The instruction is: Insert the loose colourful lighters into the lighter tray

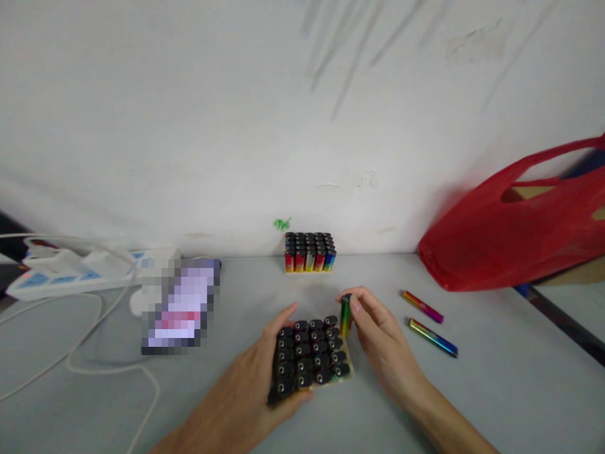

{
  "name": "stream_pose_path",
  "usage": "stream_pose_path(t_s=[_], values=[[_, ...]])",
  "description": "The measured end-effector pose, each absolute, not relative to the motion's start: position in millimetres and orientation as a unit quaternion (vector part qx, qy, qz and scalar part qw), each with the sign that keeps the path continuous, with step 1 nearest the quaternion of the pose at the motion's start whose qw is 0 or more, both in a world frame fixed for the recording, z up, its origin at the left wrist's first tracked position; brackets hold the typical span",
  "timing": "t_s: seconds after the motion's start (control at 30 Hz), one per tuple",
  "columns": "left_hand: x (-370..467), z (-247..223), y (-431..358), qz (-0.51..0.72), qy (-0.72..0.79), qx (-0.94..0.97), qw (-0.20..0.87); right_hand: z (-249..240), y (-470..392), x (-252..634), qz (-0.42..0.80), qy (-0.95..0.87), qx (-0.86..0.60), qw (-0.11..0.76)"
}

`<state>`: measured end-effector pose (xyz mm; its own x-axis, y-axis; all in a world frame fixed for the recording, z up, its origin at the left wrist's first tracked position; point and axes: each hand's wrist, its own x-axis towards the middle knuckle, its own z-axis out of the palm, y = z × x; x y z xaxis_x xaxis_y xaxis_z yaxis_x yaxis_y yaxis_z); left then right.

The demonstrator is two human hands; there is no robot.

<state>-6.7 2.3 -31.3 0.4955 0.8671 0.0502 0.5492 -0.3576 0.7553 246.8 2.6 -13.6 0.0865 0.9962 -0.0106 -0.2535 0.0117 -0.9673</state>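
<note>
My left hand (253,372) is wrapped round the left side of a pale tray (347,373) packed with upright slim tubes (305,350), whose black tops each carry a small metal ring. Between the thumb and fingers of my right hand (382,325) is a green-and-yellow metallic tube (346,315) with a black top. It stands upright at the tray's far right corner; I cannot tell whether its foot is in the tray. To the right, a red-to-purple metallic tube (423,306) and a yellow-to-blue metallic tube (433,337) lie loose on the grey table.
Against the wall stands a second block of upright colourful tubes (310,253). A phone (186,302), blurred out, lies left of my hands, near a white power strip (75,274) and loose white cables (99,315). At the right rests a red bag (515,227).
</note>
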Motion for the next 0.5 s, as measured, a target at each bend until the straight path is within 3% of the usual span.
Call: stream_pose_path(t_s=[0.5], values=[[-5.2,-30.0,3.8,0.233,0.449,0.785,0.357,-5.1,2.9,239.8,0.613,-0.321,-0.417,0.589]])
